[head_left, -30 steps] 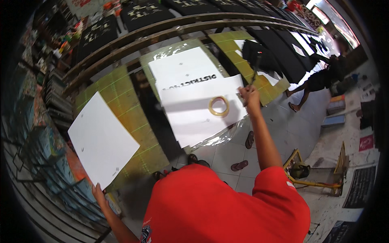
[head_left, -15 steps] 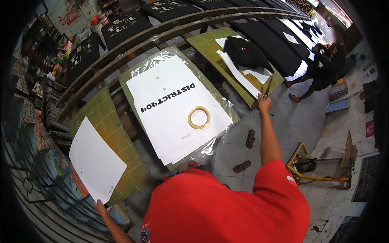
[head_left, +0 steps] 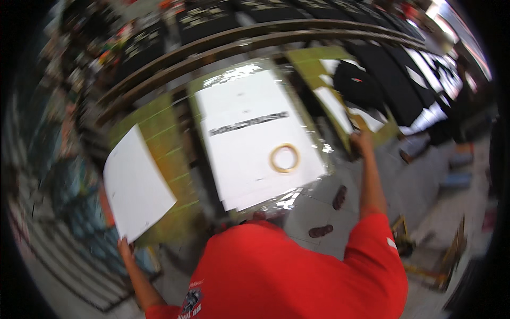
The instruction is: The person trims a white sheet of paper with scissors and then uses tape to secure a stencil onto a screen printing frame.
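Observation:
My left hand is closed on the bottom corner of a white sheet, held over the left yellow-green board. My right hand grips a dark scissor-like tool, partly blurred, at the right board, beside white paper and a bundle of black cloth. Between my hands, a stack of white sheets, with black lettering on one, lies on a plastic-covered board. A tan tape roll sits on the sheets.
Wooden rails run behind the boards, with black printed T-shirts beyond. A person in dark clothes is at the right. Sandals lie on the tiled floor. Cluttered shelves stand at the back left; a yellow metal frame is at lower right.
My right hand has moved rightward, away from the middle stack to the right board, with the tool. The lettering on that stack has become uncovered. My left hand still holds its sheet.

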`<action>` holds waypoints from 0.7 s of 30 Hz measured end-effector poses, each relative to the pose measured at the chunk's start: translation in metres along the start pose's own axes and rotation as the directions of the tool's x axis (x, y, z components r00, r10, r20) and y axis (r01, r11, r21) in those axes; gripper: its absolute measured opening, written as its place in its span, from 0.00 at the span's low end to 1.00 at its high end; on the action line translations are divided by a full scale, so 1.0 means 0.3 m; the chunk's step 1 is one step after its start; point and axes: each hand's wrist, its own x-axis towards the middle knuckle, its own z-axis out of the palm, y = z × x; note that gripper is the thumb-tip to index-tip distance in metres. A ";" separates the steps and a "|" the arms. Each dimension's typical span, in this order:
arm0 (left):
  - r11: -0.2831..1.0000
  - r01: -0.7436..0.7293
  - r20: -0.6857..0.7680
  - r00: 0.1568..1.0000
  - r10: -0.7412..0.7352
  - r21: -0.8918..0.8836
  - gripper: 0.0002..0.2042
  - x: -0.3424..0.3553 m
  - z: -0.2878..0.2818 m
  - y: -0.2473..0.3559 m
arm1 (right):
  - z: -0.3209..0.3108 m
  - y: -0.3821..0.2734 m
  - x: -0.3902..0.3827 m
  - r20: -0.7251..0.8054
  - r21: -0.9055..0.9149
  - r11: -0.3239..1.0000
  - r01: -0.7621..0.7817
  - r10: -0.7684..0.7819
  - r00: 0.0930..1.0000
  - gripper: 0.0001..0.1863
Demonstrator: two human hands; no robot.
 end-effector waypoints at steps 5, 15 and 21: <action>0.998 0.059 0.030 0.998 -0.058 -0.028 0.11 -0.076 0.076 0.062 | -0.057 0.054 0.005 0.018 -0.279 0.952 0.126 -0.126 0.992 0.25; 0.944 0.185 0.319 0.943 -0.092 -0.273 0.11 -0.144 0.101 0.121 | -0.027 -1.182 -0.897 0.582 0.739 0.661 -0.130 -0.530 0.617 0.19; 0.953 0.155 0.448 0.894 -0.023 -0.260 0.11 -0.104 0.036 0.116 | 0.354 -1.564 -1.247 0.789 0.612 0.444 -0.654 -0.397 0.469 0.27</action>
